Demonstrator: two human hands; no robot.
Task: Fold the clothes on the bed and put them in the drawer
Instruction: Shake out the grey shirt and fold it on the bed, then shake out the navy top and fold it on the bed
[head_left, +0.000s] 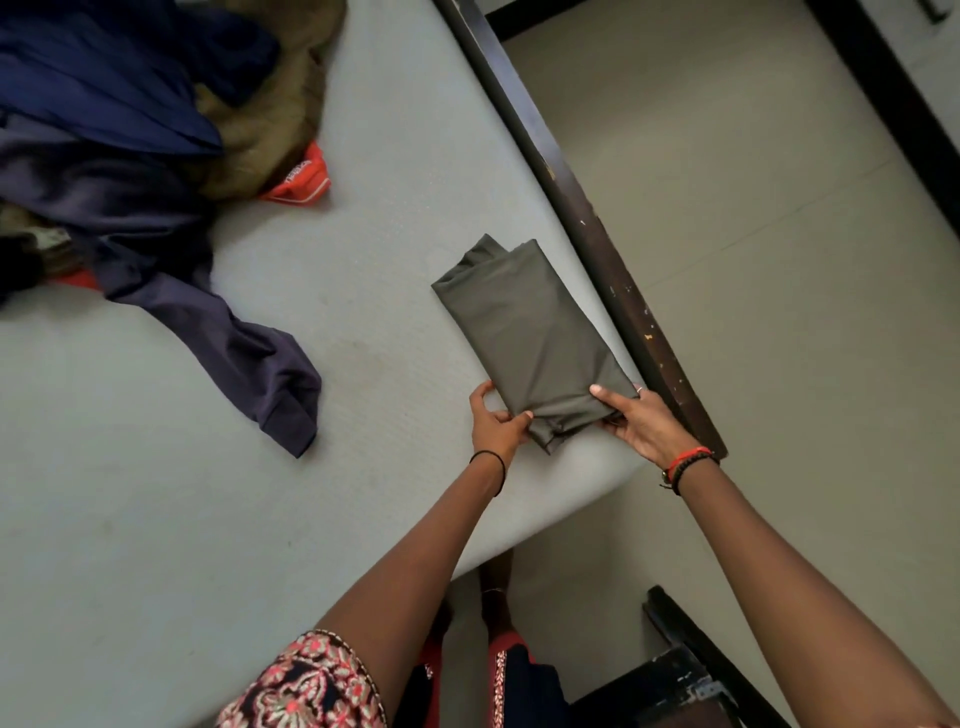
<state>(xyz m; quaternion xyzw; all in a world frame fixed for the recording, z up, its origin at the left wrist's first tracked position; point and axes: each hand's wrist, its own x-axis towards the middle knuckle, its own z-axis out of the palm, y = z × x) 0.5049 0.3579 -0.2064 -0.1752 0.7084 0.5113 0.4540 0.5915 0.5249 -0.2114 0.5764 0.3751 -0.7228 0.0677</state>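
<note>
Gripping near end of folded olive-grey fabric bundle (530, 332): left hand (494, 425) pinching left corner, right hand (643, 425) clamping right corner, thumb on top. Lying on grey mattress (374, 270), right edge, beside dark wooden bed frame (597, 234). Loose clothes pile (130, 135) sitting far left.

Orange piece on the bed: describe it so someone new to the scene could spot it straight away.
Start at the grey mattress, then find the heap of unfolded clothes at its far left. At the heap's right edge, beside the tan furry garment, a small orange piece pokes out onto the mattress. White lettering sets it apart from the navy, purple and tan clothes around it.
</note>
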